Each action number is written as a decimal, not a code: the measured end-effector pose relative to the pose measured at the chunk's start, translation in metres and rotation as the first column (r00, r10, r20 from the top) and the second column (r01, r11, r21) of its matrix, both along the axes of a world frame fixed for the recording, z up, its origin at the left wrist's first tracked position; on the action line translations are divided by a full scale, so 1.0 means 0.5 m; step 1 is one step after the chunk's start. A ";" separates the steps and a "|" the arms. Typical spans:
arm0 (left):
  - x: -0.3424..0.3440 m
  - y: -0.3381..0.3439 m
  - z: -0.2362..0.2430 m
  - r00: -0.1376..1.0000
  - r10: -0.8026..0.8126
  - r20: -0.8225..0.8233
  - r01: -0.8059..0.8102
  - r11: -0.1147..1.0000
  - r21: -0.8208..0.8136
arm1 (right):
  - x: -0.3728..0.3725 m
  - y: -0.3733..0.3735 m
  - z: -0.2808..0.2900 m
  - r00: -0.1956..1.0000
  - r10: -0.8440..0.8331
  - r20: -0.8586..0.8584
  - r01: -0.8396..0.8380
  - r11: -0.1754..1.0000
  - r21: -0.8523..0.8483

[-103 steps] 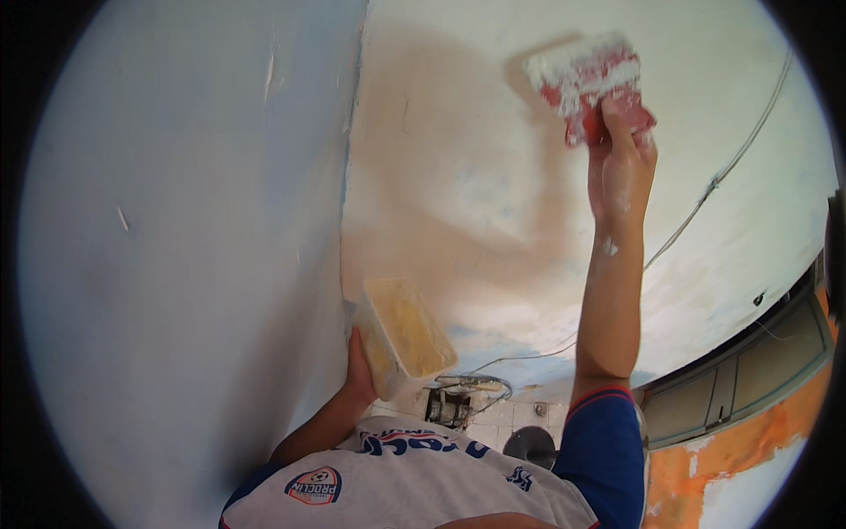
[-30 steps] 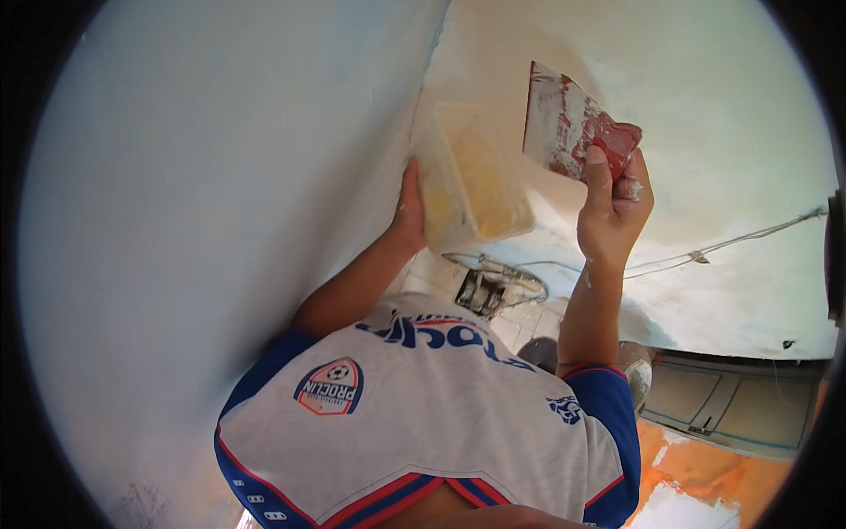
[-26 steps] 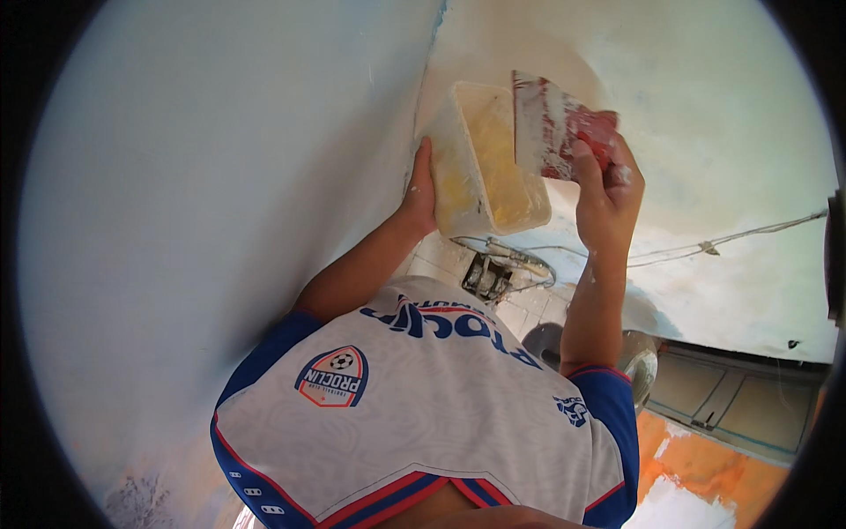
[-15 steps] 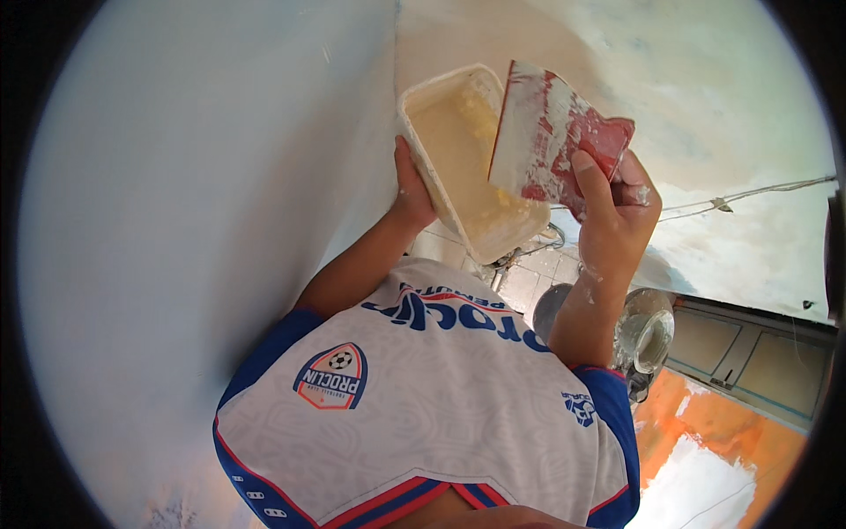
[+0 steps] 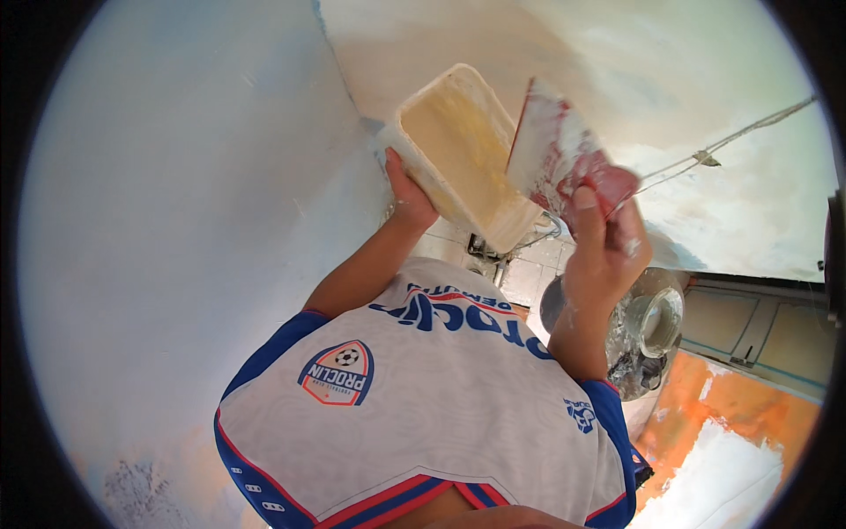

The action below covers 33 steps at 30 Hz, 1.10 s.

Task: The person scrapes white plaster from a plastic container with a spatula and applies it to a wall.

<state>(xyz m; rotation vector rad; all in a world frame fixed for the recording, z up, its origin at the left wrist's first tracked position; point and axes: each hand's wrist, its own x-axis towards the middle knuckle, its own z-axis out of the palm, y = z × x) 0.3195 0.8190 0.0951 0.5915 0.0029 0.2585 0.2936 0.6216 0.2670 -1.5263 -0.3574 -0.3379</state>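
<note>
My left hand [image 5: 410,189] grips a whitish rectangular plastic container [image 5: 423,163] from its left side; it is tilted, its open top toward me, with cream and yellowish residue inside. My right hand [image 5: 608,234] is closed on the red handle end of a wide flat scraper [image 5: 555,154], thumb on top, the blade smeared with white paste. The scraper's edge is beside the container's right rim; I cannot tell whether they touch. White smears mark my right hand and forearm.
A pale wall [image 5: 176,247] rises close on my left, meeting another pale wall [image 5: 634,79] with a cable [image 5: 749,132]. Below are floor tiles [image 5: 538,264], a paste-smeared bucket [image 5: 656,326] near my right arm, grey cabinet doors [image 5: 775,335] and a patchy orange surface [image 5: 670,414].
Since 3.4 seconds ago my right hand has come down from high on the wall beside the container, which has risen. Lately the container has tilted further open toward me; the bucket shows more.
</note>
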 end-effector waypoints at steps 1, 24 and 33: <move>0.010 -0.019 0.007 0.998 0.056 0.011 -0.056 0.998 0.034 | -0.008 -0.008 0.003 0.983 -0.054 0.176 0.089 0.977 -0.192; 0.122 -0.334 -0.095 0.967 0.252 -0.049 -0.257 0.950 -0.180 | 0.084 -0.251 -0.035 0.909 0.187 0.372 0.093 0.780 -0.619; 0.098 -0.334 -0.060 0.895 0.441 -0.069 -0.446 0.887 -0.122 | 0.069 -0.277 -0.040 0.860 0.349 0.372 -0.019 0.751 -0.660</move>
